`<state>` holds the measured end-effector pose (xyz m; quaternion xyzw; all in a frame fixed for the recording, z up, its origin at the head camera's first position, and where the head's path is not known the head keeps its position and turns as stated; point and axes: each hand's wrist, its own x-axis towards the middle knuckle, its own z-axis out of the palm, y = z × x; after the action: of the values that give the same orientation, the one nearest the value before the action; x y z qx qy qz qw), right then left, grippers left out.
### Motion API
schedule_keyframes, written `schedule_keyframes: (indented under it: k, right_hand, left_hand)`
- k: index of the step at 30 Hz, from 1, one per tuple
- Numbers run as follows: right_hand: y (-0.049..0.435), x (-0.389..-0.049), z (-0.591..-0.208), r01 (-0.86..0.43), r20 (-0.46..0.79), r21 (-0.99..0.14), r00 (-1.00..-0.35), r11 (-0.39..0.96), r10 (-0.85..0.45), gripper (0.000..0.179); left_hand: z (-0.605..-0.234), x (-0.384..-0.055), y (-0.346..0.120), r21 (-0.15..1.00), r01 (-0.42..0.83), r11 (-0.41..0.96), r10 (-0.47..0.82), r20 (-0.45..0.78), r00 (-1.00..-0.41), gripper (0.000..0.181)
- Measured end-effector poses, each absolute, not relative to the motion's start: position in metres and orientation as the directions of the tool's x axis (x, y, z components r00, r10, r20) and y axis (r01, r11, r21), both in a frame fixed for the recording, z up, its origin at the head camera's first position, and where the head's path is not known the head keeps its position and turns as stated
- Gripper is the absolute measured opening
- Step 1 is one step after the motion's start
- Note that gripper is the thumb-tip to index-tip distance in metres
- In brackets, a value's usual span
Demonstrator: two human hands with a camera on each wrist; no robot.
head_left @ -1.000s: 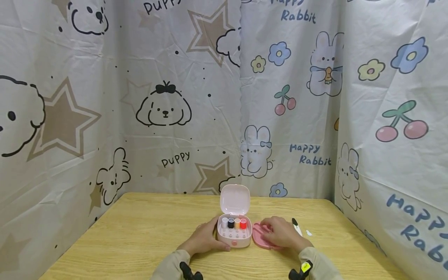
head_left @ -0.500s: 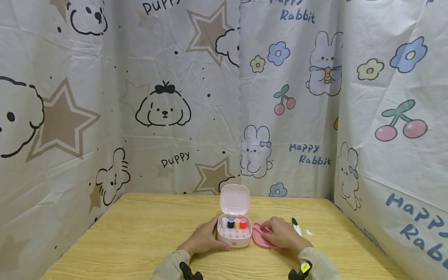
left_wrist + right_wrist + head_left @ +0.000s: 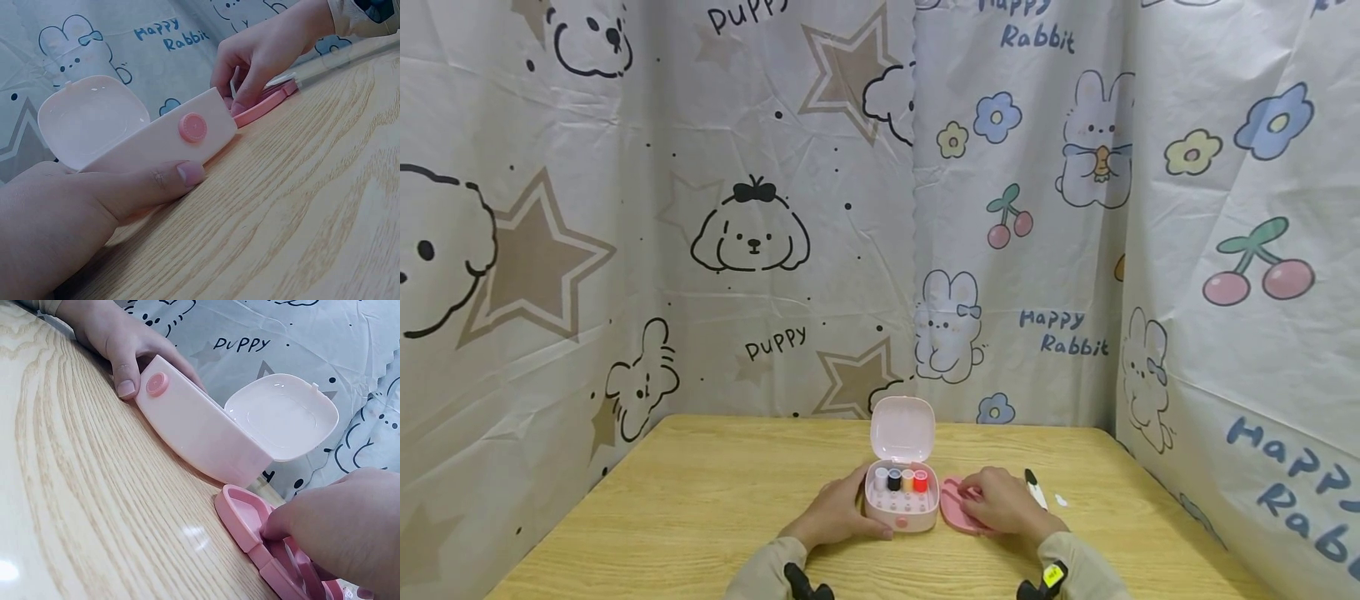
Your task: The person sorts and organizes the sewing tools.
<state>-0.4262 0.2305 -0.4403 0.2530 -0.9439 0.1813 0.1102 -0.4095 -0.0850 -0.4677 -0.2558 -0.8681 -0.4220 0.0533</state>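
A pale pink sewing box stands with its lid raised. Several spools of thread, among them white, black and red, sit in its back row. My left hand grips the box's left side, thumb across the front beside the round pink button. To the right lies a darker pink tray with compartments. My right hand reaches down into this tray with bent fingers, thumb near the rim. Its fingertips are mostly hidden, and I cannot tell what they hold.
Beyond my right hand lies a slim black-and-white tool, partly covered by that hand. A small white flat piece rests to its right. Printed curtains stand around the back and sides of the wooden table.
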Motion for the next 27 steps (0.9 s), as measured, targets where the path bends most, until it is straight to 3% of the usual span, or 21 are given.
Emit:
schedule_keyframes:
  k: [27]
  right_hand:
    - [0.234, -0.423, -0.427, -0.483, 0.366, -0.287, -0.853, 0.827, -0.371, 0.019]
  left_hand:
    - [-0.469, -0.410, -0.085, 0.700, 0.499, 0.510, 0.401, 0.320, -0.859, 0.117]
